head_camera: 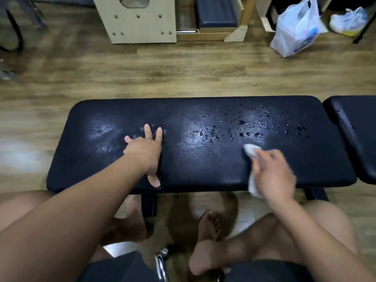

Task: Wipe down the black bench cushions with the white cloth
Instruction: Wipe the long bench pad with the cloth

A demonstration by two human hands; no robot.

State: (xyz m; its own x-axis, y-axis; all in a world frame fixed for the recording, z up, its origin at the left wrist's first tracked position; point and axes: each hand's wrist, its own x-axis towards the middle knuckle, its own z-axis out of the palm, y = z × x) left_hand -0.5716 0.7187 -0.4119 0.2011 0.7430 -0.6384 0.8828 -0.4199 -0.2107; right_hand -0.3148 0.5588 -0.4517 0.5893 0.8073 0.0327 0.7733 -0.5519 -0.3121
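A seated person leans over a long black cushion standing on a wood-look floor. The left hand lies flat on the cushion's left half, near the front edge. Its fingers are spread wide and hold nothing, as if bracing.

The right hand is over the right half, close to the front edge, its fingers curled round a bunched white cloth. One end of the cloth pokes out toward the middle of the cushion and the other hangs past the front edge. This hand is blurred (probably mid-stroke).

Beads of water dot the cushion right of centre, toward the back edge and just beyond the cloth. The left half shows only a dull sheen. A second black cushion sits just beside the right end.

The wiping looks under way but only partly done. Next, I'd judge, the cloth needs to be pressed flat and swept through the drops toward the back edge, then carried over to the second cushion.
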